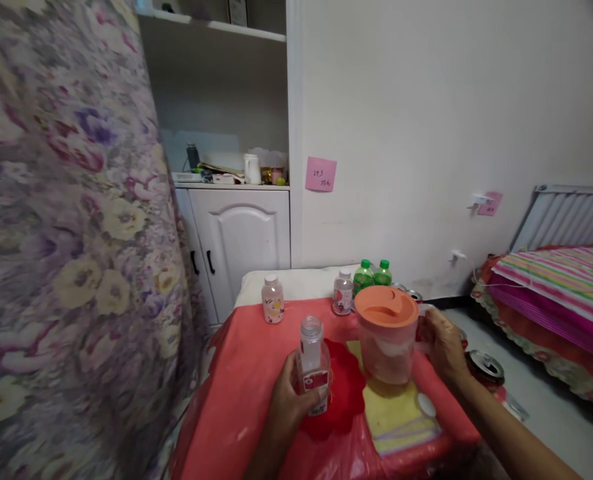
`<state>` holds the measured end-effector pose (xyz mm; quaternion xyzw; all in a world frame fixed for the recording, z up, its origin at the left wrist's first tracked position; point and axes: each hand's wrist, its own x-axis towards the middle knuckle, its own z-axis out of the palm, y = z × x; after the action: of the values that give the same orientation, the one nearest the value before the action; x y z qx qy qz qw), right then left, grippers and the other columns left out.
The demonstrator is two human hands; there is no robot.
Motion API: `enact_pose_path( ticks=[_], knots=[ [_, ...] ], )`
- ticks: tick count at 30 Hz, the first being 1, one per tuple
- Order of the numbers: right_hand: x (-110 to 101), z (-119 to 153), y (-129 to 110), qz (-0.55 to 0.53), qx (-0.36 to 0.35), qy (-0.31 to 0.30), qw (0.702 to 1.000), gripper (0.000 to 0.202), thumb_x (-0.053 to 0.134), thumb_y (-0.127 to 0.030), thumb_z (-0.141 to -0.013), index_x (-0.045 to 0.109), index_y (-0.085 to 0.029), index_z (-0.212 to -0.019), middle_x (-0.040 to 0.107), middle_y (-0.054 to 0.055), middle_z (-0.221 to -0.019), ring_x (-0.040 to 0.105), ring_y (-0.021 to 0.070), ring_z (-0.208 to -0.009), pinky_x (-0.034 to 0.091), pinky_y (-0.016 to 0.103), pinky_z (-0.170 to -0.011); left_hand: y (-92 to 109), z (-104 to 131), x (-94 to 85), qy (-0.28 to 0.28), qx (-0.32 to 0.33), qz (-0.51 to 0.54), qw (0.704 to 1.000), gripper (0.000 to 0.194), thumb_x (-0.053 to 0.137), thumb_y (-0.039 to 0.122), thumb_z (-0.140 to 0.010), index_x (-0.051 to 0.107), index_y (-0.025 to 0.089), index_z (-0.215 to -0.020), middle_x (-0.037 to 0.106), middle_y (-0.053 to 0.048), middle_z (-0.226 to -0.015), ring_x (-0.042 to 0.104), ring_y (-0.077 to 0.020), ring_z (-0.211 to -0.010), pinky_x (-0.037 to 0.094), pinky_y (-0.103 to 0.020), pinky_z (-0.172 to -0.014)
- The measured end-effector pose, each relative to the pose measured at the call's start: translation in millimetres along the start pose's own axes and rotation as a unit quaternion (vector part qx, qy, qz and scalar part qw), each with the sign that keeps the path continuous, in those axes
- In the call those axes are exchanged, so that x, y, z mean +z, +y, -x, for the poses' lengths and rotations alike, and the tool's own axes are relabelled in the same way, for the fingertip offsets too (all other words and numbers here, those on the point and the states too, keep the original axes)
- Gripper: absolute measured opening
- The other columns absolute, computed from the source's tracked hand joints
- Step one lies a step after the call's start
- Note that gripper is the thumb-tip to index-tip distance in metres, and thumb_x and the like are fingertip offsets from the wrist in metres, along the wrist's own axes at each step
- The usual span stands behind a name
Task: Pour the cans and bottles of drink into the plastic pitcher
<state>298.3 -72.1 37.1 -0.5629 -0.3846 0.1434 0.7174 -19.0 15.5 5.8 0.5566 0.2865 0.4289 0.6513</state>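
Note:
My left hand (296,393) is wrapped round a clear bottle (314,367) that has a red and white label and no cap on its mouth. It is held upright over a red scalloped plate (349,393). My right hand (441,337) grips the handle of a translucent pitcher (387,347) with an orange lid. The pitcher is upright, above or on a yellow cloth (396,423); I cannot tell whether it touches. A round white cap (427,405) lies on the cloth's right side.
Two capped bottles, one with a yellow print (273,300) and one with a red print (343,293), stand farther back. Green-capped bottles (363,277) are behind the pitcher. Cans, one dark (485,370), stand to the right. A floral curtain (76,253) hangs left; a bed (561,287) is right.

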Motion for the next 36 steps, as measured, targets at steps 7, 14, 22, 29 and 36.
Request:
enact_pose_path(
  ticks=[7, 14, 22, 29, 36],
  knots=[
    [-6.3, 17.6, 16.6, -0.045, 0.011, 0.062, 0.997, 0.044, 0.056, -0.060, -0.089, 0.040, -0.026, -0.067, 0.035, -0.008, -0.059, 0.030, 0.0123, -0.051, 0.029, 0.027, -0.049, -7.9, -1.4, 3.4, 0.030, -0.002, 0.003, 1.000, 0.087, 0.092, 0.044, -0.049, 0.057, 0.020, -0.126, 0.075, -0.011, -0.116, 0.071, -0.0330, -0.107, 0.058, -0.038, -0.088],
    [-18.0, 30.2, 19.0, 0.001, 0.029, 0.047, 0.998, 0.037, 0.062, -0.059, -0.086, 0.063, -0.022, -0.089, 0.066, 0.002, -0.083, 0.059, 0.0200, -0.075, 0.048, 0.031, -0.069, -0.8, -1.1, 6.9, 0.039, -0.007, -0.008, 0.999, 0.090, 0.093, 0.045, -0.048, 0.057, 0.020, -0.127, 0.075, -0.011, -0.116, 0.072, -0.0319, -0.106, 0.059, -0.037, -0.088],
    [-53.7, 76.0, 42.3, 0.210, 0.057, 0.012, 0.976, 0.057, 0.071, -0.056, -0.075, 0.067, -0.019, -0.119, 0.069, 0.014, -0.119, 0.067, 0.0315, -0.101, 0.055, 0.044, -0.087, 6.2, 2.9, 3.9, 0.026, -0.020, -0.024, 0.999, 0.083, 0.091, 0.040, -0.053, 0.055, 0.020, -0.126, 0.077, -0.009, -0.112, 0.074, -0.0308, -0.102, 0.061, -0.037, -0.084],
    [-59.4, 115.4, 70.1, 0.297, 0.055, -0.047, 0.952, 0.041, 0.071, -0.048, -0.073, 0.074, -0.023, -0.104, 0.073, 0.009, -0.106, 0.070, 0.0317, -0.099, 0.056, 0.044, -0.088, 6.7, 3.9, 5.6, 0.009, -0.019, -0.029, 0.999, 0.082, 0.091, 0.041, -0.052, 0.056, 0.019, -0.123, 0.077, -0.010, -0.112, 0.074, -0.0303, -0.101, 0.060, -0.036, -0.084],
    [-53.8, 117.1, 62.9, 0.309, 0.046, -0.053, 0.949, 0.033, 0.069, -0.044, -0.074, 0.075, -0.021, -0.095, 0.072, 0.008, -0.094, 0.069, 0.0302, -0.089, 0.056, 0.042, -0.083, 0.7, 5.5, 4.2, 0.017, 0.000, -0.018, 1.000, 0.086, 0.092, 0.039, -0.049, 0.057, 0.021, -0.126, 0.075, -0.011, -0.118, 0.071, -0.0325, -0.109, 0.057, -0.039, -0.093]
  ],
)
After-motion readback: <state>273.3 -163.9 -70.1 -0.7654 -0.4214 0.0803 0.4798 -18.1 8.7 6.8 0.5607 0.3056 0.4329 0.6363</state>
